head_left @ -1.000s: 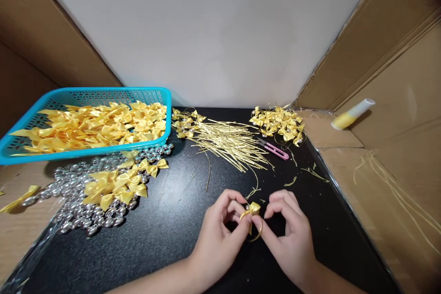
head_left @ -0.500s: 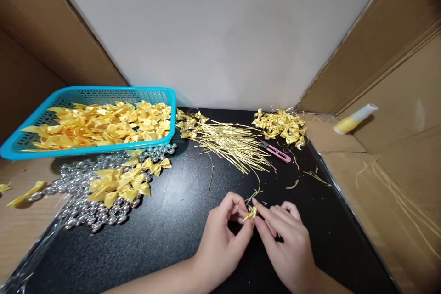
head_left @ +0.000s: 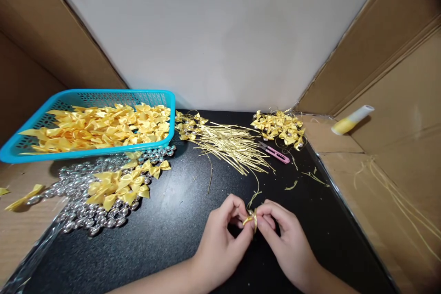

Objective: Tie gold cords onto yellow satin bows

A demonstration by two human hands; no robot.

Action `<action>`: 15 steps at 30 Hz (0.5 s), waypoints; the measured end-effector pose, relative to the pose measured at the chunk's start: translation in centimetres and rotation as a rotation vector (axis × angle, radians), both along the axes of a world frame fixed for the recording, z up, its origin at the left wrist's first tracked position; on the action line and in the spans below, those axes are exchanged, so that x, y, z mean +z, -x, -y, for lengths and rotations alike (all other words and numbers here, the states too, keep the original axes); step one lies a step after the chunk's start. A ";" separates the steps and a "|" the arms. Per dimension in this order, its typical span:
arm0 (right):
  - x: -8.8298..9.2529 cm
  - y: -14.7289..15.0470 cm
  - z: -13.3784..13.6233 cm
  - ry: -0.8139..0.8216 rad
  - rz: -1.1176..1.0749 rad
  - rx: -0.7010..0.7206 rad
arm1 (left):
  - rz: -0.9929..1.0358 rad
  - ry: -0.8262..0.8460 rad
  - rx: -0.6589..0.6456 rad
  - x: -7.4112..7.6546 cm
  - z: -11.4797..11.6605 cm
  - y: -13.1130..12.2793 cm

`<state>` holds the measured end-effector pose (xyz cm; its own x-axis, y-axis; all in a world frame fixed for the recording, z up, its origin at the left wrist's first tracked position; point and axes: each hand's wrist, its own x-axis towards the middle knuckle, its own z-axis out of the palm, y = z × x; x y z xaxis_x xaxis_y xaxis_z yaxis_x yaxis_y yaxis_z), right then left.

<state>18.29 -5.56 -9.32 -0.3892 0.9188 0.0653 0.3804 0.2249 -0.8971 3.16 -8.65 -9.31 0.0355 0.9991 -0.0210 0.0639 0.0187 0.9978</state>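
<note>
Both hands meet low in the middle of the black table. My left hand and my right hand are closed in pinches on one small yellow ribbon bow with a loop of gold cord around it. The bow sits between my fingertips and is mostly hidden by them. A bundle of cut gold cords lies just beyond the hands, with pink thread snips at its right edge.
A blue basket full of yellow bows stands at the left. In front of it lie silver beads with loose bows on top. A pile of tied bows sits back right. Cardboard walls enclose both sides; a yellow-and-white tube lies on the right.
My hands have drawn together: the right hand went from apart to pinching the bow against the left fingers. The cord loop that hung below the bow is now tight around it.
</note>
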 end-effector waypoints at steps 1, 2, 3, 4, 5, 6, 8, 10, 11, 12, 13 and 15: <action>0.0 0.0 0.0 0.036 -0.037 0.020 | 0.040 0.016 0.005 0.1 -0.1 0.0; 0.0 -0.1 0.1 0.067 -0.074 0.042 | 0.079 0.033 0.010 0.2 -0.2 0.1; 0.1 -0.1 0.1 0.098 -0.111 0.066 | 0.119 0.051 0.015 0.3 -0.3 0.1; 0.2 -0.2 0.1 0.126 -0.146 0.094 | 0.158 0.070 0.020 0.4 -0.4 0.2; 0.3 -0.3 0.1 0.149 -0.178 0.127 | 0.197 0.091 0.023 0.4 -0.5 0.2; 0.5 -0.4 0.1 0.165 -0.205 0.163 | 0.236 0.112 0.023 0.4 -0.6 0.3; 1.1 -0.7 0.0 0.170 -0.248 0.247 | 0.315 0.156 0.029 0.4 -0.8 0.4; 1.7 -1.2 0.0 0.156 -0.278 0.325 | 0.390 0.198 0.048 0.4 -1.0 0.4; 1.9 -1.5 -0.1 0.149 -0.292 0.352 | 0.423 0.218 0.062 0.4 -1.1 0.5; 2.0 -1.8 -0.2 0.147 -0.304 0.370 | 0.451 0.237 0.079 0.5 -1.2 0.6; 2.1 -2.2 -0.4 0.151 -0.316 0.381 | 0.477 0.256 0.097 0.6 -1.3 0.6; 2.1 -3.1 -0.9 0.159 -0.360 0.376 | 0.525 0.294 0.134 0.8 -1.6 0.8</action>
<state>21.36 -4.68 -7.25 -0.6714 0.7301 0.1270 -0.0379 0.1372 -0.9898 2.38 -7.06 -8.48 -0.0093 0.9508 -0.3098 -0.4560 0.2717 0.8475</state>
